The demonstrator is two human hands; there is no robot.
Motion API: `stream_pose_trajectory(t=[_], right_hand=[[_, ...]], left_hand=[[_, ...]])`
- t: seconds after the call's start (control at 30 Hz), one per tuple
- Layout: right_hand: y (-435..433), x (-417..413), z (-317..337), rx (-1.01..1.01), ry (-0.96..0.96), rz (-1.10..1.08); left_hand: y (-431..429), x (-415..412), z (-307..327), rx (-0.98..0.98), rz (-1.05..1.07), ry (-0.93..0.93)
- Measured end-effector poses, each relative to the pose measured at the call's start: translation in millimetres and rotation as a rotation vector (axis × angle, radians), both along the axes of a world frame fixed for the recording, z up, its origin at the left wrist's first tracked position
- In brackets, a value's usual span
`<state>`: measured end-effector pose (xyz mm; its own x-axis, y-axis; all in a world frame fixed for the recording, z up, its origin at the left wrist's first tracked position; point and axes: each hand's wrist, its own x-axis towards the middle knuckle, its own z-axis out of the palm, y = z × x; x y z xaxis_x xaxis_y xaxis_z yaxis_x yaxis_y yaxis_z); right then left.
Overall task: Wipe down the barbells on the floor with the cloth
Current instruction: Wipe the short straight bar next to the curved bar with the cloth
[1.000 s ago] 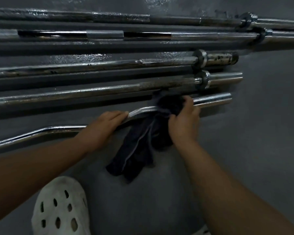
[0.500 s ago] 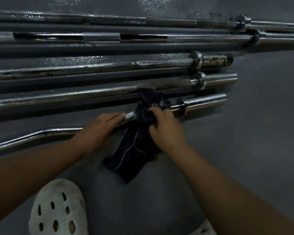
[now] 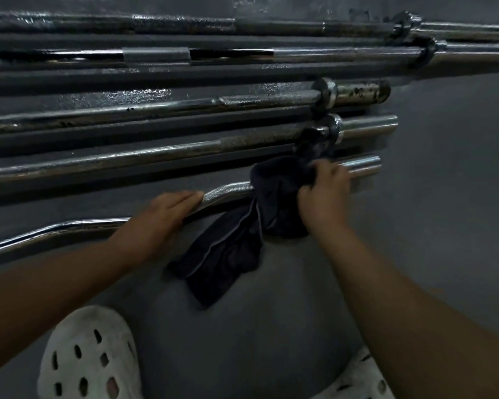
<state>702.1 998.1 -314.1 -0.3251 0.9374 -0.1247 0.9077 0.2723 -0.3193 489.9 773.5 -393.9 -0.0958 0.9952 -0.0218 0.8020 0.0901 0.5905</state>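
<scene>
My right hand [image 3: 323,197] grips the limp cloth [image 3: 274,191] bunched round the curl bar [image 3: 228,192], likely heavy and slick, while my left hand [image 3: 162,217], fingers flat together, pins its knurling just leftward.

The dark grey floor [image 3: 444,240] carries five bars lying side by side, running left to right: four straight barbells [image 3: 156,155] farther off and a curved barbell [image 3: 78,226] nearest. A dark cloth [image 3: 222,263] hangs from the curved barbell, its loose end trailing on the floor. White perforated clogs [image 3: 90,358] stand at the near edge.
</scene>
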Motion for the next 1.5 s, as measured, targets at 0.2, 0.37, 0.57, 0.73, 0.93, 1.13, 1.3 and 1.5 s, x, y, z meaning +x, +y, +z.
stream_pose_trajectory(t=[0.2,0.37,0.57,0.73,0.93,1.13,1.3,1.5], right_hand=[[-25,20,6,-0.302,-0.190,0.135],[-26,-14,1,0.099,-0.197,0.278],[-13,-8,19,-0.058,-0.335,0.438],[-9,0,4,0.087,-0.399,0.483],[-66,13,-3,-0.162,-0.156,0.712],[-105,-49,-15,-0.114,-0.005,0.136],[-93,-39,-10,-0.170,0.084,0.599],[-121,-52,-17,-0.186,-0.082,0.366]], left_hand=[[-2,2,-3,-0.023,-0.006,0.020],[-3,-1,-3,-0.068,0.000,0.011],[-7,-1,-8,-0.062,-0.018,-0.014],[-6,1,-9,-0.085,-0.014,-0.036],[-5,8,5,-0.075,-0.003,-0.008],[-6,4,3,-0.090,-0.033,0.014],[-7,6,15,-0.117,-0.045,0.043],[-5,8,15,-0.118,-0.020,0.016]])
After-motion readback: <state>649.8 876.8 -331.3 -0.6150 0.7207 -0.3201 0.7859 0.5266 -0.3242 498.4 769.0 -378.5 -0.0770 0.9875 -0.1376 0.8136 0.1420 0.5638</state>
